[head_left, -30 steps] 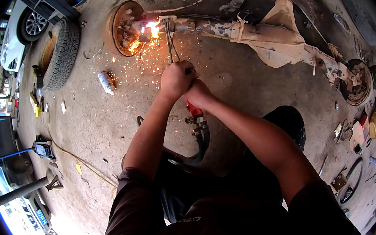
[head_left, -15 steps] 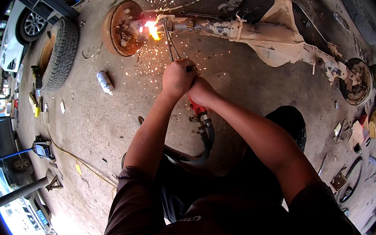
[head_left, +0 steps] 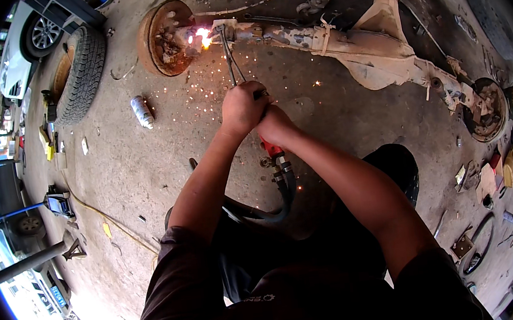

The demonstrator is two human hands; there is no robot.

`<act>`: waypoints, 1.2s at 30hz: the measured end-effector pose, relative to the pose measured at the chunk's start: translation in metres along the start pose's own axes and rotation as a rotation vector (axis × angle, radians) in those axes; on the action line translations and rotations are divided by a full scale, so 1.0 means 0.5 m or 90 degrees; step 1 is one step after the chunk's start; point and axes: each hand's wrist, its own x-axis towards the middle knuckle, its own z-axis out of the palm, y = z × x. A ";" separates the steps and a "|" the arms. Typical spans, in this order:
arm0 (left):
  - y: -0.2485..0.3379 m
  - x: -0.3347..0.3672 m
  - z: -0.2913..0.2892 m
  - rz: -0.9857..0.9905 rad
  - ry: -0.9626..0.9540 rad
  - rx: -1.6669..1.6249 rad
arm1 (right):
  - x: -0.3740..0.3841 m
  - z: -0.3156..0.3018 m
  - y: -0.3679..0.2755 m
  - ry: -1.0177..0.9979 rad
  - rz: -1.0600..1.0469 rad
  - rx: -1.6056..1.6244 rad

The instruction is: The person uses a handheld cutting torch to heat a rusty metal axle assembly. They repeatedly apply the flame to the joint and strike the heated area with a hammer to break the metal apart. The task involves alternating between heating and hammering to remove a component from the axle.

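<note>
Head view: left hand [head_left: 243, 106] and right hand [head_left: 275, 127], fingers clamped on cutting torch [head_left: 230, 59], flame at axle [head_left: 332, 43] by brake drum [head_left: 159, 39] on floor; cut unfinished.

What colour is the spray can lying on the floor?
The spray can is white or silvery with a dark end, seen in the head view.

Dark brown short-sleeve tee w/ small pale chest print, bare forearms.
</note>
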 end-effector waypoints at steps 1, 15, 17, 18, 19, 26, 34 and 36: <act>-0.002 -0.002 0.002 0.011 0.007 -0.001 | -0.001 0.001 0.001 0.002 0.009 -0.005; -0.015 -0.021 0.010 0.010 0.033 -0.054 | -0.006 0.012 0.003 -0.011 0.023 -0.066; -0.013 -0.020 0.011 0.008 0.031 -0.058 | -0.003 0.018 0.011 0.003 0.026 -0.068; -0.013 -0.020 0.011 0.006 0.030 -0.060 | -0.002 0.020 0.015 0.011 0.027 -0.069; -0.013 -0.021 0.010 0.004 0.030 -0.061 | -0.002 0.023 0.015 0.014 0.025 -0.067; -0.024 -0.031 0.005 0.018 0.030 -0.037 | -0.008 0.036 0.008 -0.008 0.073 0.025; -0.034 -0.035 0.003 0.024 0.024 -0.046 | 0.002 0.059 0.029 0.022 0.012 -0.017; -0.032 -0.037 0.002 0.025 0.027 -0.044 | -0.001 0.059 0.024 0.007 0.042 0.009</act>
